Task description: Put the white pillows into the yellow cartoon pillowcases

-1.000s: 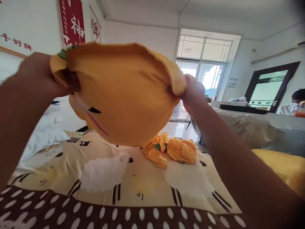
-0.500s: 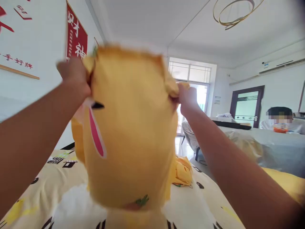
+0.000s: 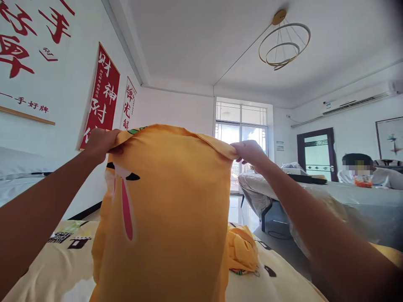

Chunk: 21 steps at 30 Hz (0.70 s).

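Note:
A yellow printed cloth [image 3: 176, 201] hangs stretched between my two hands, its top edge sagging slightly upward in the middle. White-and-pink rabbit-ear shapes and black marks show on its left side, and a bit of green print at the top edge. My left hand [image 3: 100, 144] is closed on the upper left corner. With fingers pinched, my right hand [image 3: 250, 153] grips the upper right corner. The lower end of the cloth runs out of view. Behind it, a crumpled yellow cloth [image 3: 242, 249] lies on the cream patterned bedding [image 3: 270, 289].
To the right stands a long plastic-covered table [image 3: 340, 197] with a black tray [image 3: 310, 179] on it. A person [image 3: 390, 178] sits behind it. Red and white scrolls [image 3: 105, 90] hang on the left wall. A glass door [image 3: 228, 138] is at the back.
Both hands have come down with the cloth, and it is pulled flatter between them. The view has tilted up, showing more ceiling. The hands keep their hold.

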Motion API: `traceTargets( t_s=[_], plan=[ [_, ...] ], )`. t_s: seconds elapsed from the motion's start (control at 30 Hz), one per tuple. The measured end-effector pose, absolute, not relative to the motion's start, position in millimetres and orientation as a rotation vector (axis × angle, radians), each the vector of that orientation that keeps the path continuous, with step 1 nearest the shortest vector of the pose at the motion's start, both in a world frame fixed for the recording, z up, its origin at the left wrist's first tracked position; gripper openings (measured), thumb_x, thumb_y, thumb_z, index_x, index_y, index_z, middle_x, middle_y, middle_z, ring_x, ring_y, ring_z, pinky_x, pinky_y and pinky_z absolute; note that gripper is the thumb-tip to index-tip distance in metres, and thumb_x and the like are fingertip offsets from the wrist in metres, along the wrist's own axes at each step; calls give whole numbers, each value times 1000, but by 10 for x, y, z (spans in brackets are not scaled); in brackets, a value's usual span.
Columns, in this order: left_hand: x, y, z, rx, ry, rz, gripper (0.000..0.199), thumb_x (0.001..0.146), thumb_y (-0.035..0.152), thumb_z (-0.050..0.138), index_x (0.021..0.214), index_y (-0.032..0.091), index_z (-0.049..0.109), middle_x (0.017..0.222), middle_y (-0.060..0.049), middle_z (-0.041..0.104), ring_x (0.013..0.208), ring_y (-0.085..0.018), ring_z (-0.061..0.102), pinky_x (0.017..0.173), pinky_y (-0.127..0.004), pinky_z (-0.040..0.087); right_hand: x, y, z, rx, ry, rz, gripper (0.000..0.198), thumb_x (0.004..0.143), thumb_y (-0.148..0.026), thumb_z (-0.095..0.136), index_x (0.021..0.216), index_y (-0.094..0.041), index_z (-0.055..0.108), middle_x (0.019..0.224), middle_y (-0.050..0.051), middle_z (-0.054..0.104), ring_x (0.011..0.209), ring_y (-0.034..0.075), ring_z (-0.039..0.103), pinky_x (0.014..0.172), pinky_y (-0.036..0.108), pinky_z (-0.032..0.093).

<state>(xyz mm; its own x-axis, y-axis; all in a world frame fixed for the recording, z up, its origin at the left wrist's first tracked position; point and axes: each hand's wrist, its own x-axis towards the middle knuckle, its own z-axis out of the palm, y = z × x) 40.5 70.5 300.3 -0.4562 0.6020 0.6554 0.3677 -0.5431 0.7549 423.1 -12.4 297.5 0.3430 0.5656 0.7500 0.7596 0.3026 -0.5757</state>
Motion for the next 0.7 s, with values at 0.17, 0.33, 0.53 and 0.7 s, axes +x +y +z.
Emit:
traceTargets(
  t_s=[0.17, 0.33, 0.53, 0.7],
  plan=[
    [435, 688, 2949, 1610, 1729, 2310, 24, 65, 29, 53, 50, 21, 35, 52, -2, 42, 66, -27, 54, 66, -40, 42, 4176, -231, 2985, -1172, -1707, -480, 48, 83, -52, 51, 125, -28, 51, 118, 7, 60, 97, 22, 60, 76, 34, 47],
    [461, 683, 2853, 1910, 1748, 2695, 35, 76, 35, 45, 102, 12, 51, 114, -18, 56, 113, -34, 49, 94, -49, 36, 4170, -159, 3016, -1424, -1734, -677, 27, 79, -35, 54, 102, -22, 63, 85, 3, 66, 79, 20, 58, 69, 31, 42],
    [494, 524, 3007, 3293, 1486, 1866, 55, 79, 32, 44, 129, 12, 43, 131, -16, 53, 123, -28, 46, 105, -46, 26, 4270, -196, 3220, -1647, -1814, -846, 24, 76, -26, 55, 54, -19, 47, 60, 0, 54, 57, 12, 46, 52, 25, 31],
    [530, 523, 3357, 2749, 1606, 703, 34, 68, 39, 61, 94, 18, 63, 96, -5, 68, 84, -23, 61, 70, -30, 45, 3990, -193, 3130, -1851, -1771, -876, 23, 76, -28, 60, 57, -20, 50, 61, 3, 55, 60, 15, 52, 52, 26, 32]
  ],
)
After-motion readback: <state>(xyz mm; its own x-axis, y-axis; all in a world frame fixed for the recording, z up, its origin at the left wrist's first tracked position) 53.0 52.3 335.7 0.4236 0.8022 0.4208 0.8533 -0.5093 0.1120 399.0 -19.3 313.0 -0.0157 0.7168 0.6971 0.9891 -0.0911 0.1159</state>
